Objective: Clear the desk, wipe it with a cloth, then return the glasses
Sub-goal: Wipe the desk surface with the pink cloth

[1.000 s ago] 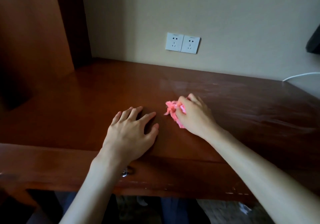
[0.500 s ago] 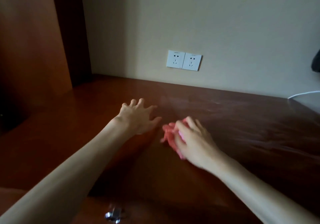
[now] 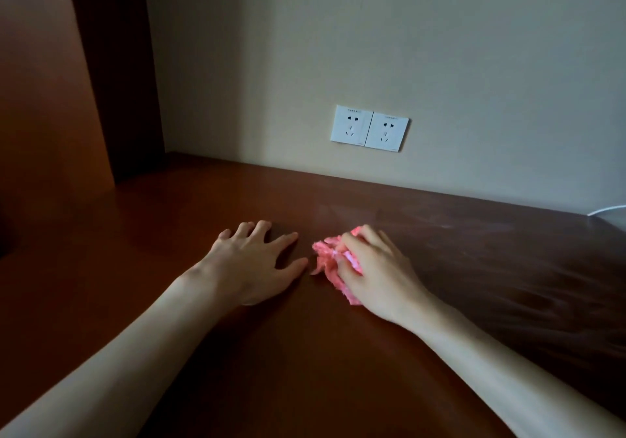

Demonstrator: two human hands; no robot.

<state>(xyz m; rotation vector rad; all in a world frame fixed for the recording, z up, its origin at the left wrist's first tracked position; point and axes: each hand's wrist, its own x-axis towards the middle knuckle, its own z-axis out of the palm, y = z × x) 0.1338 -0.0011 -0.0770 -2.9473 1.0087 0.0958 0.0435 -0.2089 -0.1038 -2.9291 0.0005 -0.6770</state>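
A crumpled pink cloth [image 3: 327, 261] lies on the dark brown wooden desk [image 3: 169, 234], near its middle. My right hand [image 3: 376, 275] grips the cloth and holds it down on the wood; most of the cloth is under the fingers. My left hand [image 3: 252, 265] rests flat on the desk just left of the cloth, fingers spread, holding nothing. Faint wipe streaks show on the desk to the right of the cloth. No glasses are in view.
A white double wall socket [image 3: 369, 128] sits on the beige wall behind the desk. A tall wooden side panel [image 3: 50, 82] stands at the left. A white cable [image 3: 606, 210] runs along the desk's far right edge.
My view has tilted up and the drawer front has dropped out of sight. My left hand reached forward and now lies flat farther from the front edge. The right hand kept hold of the cloth.
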